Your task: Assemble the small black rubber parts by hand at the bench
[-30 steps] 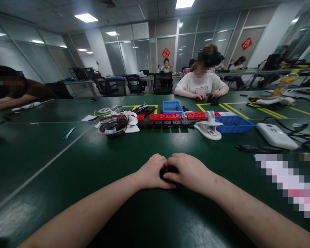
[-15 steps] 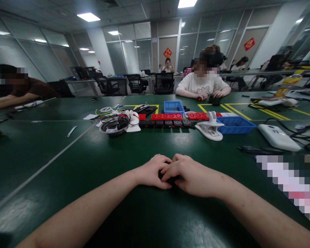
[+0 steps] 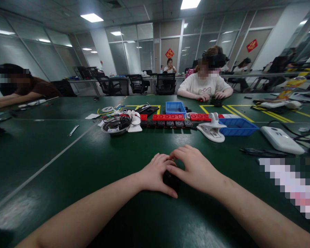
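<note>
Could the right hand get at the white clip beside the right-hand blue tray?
Probably yes: nothing stands on the green tabletop between the right hand and the white clip, though that hand is now at the black object.

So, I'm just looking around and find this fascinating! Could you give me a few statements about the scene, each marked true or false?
1. The left hand and the right hand are close around a small dark object. True.
2. The metal bowl is empty. False: the metal bowl holds dark cables and other bits.
3. Red power strips lie beyond the hands. True.
4. The nearer blue tray sits inside the farther blue tray. False: the two stand apart.
5. A white clip stands beside the nearer blue tray. True.
</note>
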The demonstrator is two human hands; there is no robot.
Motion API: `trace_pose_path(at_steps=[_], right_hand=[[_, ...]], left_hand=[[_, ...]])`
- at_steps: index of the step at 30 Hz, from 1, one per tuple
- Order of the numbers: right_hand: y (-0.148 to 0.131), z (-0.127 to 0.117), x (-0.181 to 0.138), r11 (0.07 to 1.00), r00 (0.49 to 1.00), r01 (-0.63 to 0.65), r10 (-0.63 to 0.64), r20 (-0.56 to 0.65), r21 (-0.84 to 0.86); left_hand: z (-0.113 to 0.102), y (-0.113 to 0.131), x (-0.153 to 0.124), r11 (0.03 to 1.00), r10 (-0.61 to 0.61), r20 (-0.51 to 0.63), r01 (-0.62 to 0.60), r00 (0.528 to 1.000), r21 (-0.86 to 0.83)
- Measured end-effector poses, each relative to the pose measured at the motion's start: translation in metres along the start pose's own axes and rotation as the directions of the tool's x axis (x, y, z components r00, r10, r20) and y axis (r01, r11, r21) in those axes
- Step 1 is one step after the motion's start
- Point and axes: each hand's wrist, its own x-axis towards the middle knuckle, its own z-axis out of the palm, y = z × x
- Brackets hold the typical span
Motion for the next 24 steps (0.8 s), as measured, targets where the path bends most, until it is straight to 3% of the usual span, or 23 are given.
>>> trace_pose_path(at_steps=[6, 17, 24], right_hand=[[0.000, 0.010, 0.002, 0.989, 0.993, -0.077, 0.087, 0.075, -0.127], [0.000, 0.006, 0.000, 0.983, 0.987, -0.069, 0.092, 0.132, -0.172], [-0.001, 0.003, -0.005, 0.994, 0.982, -0.021, 0.040, 0.185, -0.103]], left_hand=[[0.006, 0.002, 0.001, 0.986, -0.143, -0.062, 0.148, 0.988, 0.075], [0.001, -0.004, 0.004, 0.999, -0.028, -0.012, 0.028, 1.000, -0.026], [0.003, -0.006, 0.002, 0.998, -0.027, -0.023, 0.026, 0.999, -0.064]])
